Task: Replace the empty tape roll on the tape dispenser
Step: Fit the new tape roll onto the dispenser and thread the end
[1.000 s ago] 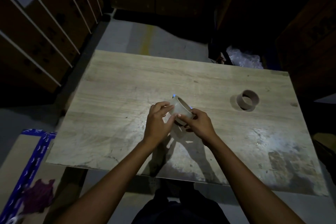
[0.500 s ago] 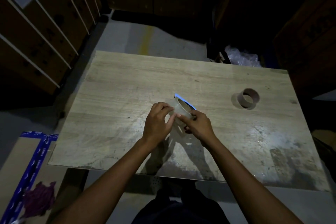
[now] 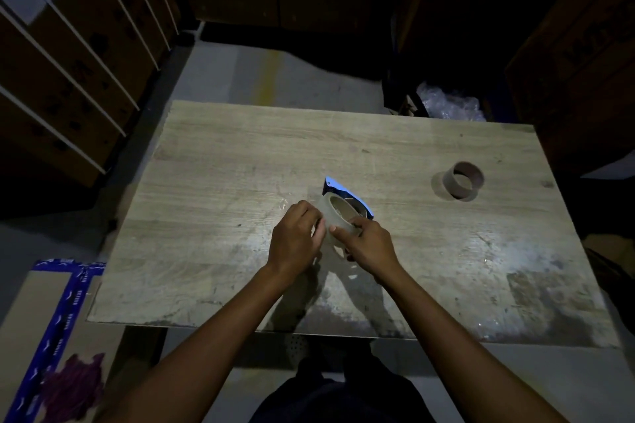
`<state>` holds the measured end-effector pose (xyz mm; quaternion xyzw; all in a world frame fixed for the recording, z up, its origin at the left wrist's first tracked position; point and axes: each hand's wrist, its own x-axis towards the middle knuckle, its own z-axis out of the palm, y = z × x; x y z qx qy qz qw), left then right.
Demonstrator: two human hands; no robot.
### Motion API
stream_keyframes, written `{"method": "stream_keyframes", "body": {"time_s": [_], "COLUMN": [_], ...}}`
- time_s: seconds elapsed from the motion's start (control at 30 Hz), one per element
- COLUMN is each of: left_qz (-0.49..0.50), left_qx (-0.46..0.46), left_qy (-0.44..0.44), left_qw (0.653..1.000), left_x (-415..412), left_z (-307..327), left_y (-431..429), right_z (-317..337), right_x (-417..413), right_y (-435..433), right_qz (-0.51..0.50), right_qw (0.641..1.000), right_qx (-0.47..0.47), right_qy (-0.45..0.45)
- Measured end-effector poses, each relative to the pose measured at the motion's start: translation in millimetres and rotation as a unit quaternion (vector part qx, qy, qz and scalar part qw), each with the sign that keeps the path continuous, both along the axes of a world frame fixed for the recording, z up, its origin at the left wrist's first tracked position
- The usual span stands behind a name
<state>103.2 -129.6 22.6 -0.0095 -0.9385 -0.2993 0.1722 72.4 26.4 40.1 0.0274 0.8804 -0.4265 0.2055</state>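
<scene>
A clear tape roll [image 3: 331,213] with a brown core sits at the middle of the wooden table [image 3: 220,182], tilted toward me. My left hand [image 3: 297,237] pinches its near left rim. My right hand [image 3: 367,244] grips its near right side. Behind the roll a dark tape dispenser [image 3: 347,194] with a shiny blue edge sticks out, mostly hidden by the roll and my fingers. An empty brown cardboard core [image 3: 464,178] lies on its side at the far right of the table.
Stacked cardboard boxes [image 3: 68,55] with white straps stand to the left. A box with blue tape [image 3: 44,319] and a purple rag [image 3: 74,385] lies at the lower left. Crumpled clear plastic [image 3: 450,103] lies beyond the table's far edge.
The dispenser's blue edge has come into sight behind the roll. Both hands shifted slightly on the roll, which stays at the same spot.
</scene>
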Motion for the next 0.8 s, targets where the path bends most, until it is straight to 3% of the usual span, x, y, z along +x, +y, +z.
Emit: {"method": "stream_keyframes", "body": {"time_s": [0.27, 0.47, 0.67, 0.8], "left_qz": [0.003, -0.047, 0.001, 0.007], "left_qx": [0.119, 0.097, 0.095, 0.094], "left_qy": [-0.137, -0.218, -0.27, -0.266], "left_qw": [0.983, 0.97, 0.958, 0.959], "left_x": [12, 32, 45, 45], "left_z": [-37, -67, -89, -94], "left_y": [-5, 0, 5, 3], "right_z": [-16, -53, -62, -60], "right_x": [19, 35, 41, 33], "right_y": [7, 20, 25, 26], "right_qz": [0.063, 0.103, 0.154, 0.098], "right_qw": [0.993, 0.985, 0.979, 0.982], "right_qx": [0.099, 0.136, 0.132, 0.142], "right_qy": [0.022, 0.012, 0.033, 0.076]}}
